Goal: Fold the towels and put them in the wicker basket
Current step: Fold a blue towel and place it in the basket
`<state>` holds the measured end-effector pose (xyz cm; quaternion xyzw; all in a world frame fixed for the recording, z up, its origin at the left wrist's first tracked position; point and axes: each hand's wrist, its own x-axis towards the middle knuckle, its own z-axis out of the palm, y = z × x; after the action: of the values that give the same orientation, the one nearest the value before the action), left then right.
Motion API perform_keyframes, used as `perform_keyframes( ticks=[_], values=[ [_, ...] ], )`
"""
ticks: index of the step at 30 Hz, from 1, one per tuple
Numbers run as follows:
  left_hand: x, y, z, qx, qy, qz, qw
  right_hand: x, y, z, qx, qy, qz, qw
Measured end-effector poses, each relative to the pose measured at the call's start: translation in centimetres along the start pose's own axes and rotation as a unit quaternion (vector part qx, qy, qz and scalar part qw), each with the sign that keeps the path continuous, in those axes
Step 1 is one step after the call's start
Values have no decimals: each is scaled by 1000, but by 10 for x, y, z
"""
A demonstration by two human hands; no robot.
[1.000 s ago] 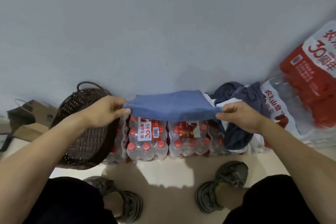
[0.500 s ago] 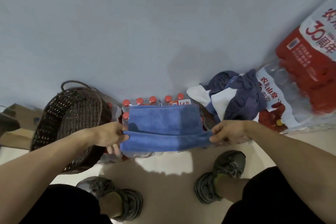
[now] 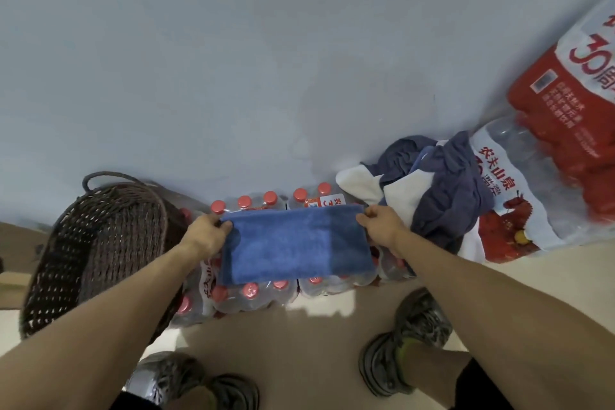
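Readable text first: the big shrink-wrapped water pack, right of the right hand's grip, read "农夫山泉" in red down its white label, with small "1996-2024" beside it. The red pack stacked further right and up showed a large "30" on a white panel, with white lines of small print on the red that were too blurred to read. The bottle packs directly under the grip had red caps and partial red-on-white labels; only fragments were legible.

Blue towel was folded to a flat rectangle and lay on top of the bottle packs, stretched between both hands. Left hand pinched the far left corner, thumb on top, fingers curled under the edge. Right hand pinched the far right corner the same way, fingers closed on the cloth. Both forearms were extended forward and converged slightly, wrists roughly level, palms down.

Wicker basket sat just left of the left hand's grip, tilted with its opening toward the camera, handle at the far rim; nothing could be made out inside it. Pile of unfolded towels, dark blue and white, sat just right of the right hand's grip, leaning on the water pack. Shoes were on the floor below the grip.
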<state>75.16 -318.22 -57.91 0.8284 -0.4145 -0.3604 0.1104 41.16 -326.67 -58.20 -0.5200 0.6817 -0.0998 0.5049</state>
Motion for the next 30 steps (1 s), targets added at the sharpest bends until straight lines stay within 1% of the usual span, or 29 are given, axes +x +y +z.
perform_keyframes(
  ticks=[2, 4, 7, 10, 11, 13, 14, 17, 20, 22, 24, 27, 28, 30],
  values=[
    [2, 0, 11, -9, 11, -19, 1000, 7, 4, 8, -55, 38, -4, 998],
    [3, 2, 18, -3, 22, -27, 999, 11, 8, 14, -84, 59, -5, 995],
    [3, 5, 24, 40, 26, -13, 999, 16, 10, 21, -90, 84, -4, 992],
    [4, 7, 25, 70, 25, 28, 997, 18, 11, 25, -112, 104, -5, 988],
    [6, 7, 24, 100, 27, 54, 993, 19, 10, 26, -132, 104, -2, 986],
    [12, 8, 22, 189, 24, 108, 976, 19, 9, 29, -184, 114, 24, 976],
    [15, 9, 21, 216, 18, 126, 968, 18, 9, 31, -209, 120, 35, 970],
    [21, 11, 19, 229, 0, 142, 963, 15, 10, 33, -235, 148, 18, 960],
    [23, 16, 14, 194, -23, 133, 972, 12, 11, 35, -197, 189, -37, 961],
    [24, 18, 11, 180, -44, 136, 973, 9, 11, 39, -137, 196, -64, 969],
    [27, 20, 9, 151, -71, 138, 976, 6, 12, 42, -64, 203, -63, 975],
    [29, 21, 3, 49, -110, 94, 988, 6, 17, 39, 14, 233, -45, 971],
    [29, 21, 0, 1, -117, 75, 990, 7, 19, 37, 26, 233, -41, 971],
    [27, 18, -3, -124, -126, 27, 984, 7, 21, 34, 34, 212, -34, 976]
  ],
)
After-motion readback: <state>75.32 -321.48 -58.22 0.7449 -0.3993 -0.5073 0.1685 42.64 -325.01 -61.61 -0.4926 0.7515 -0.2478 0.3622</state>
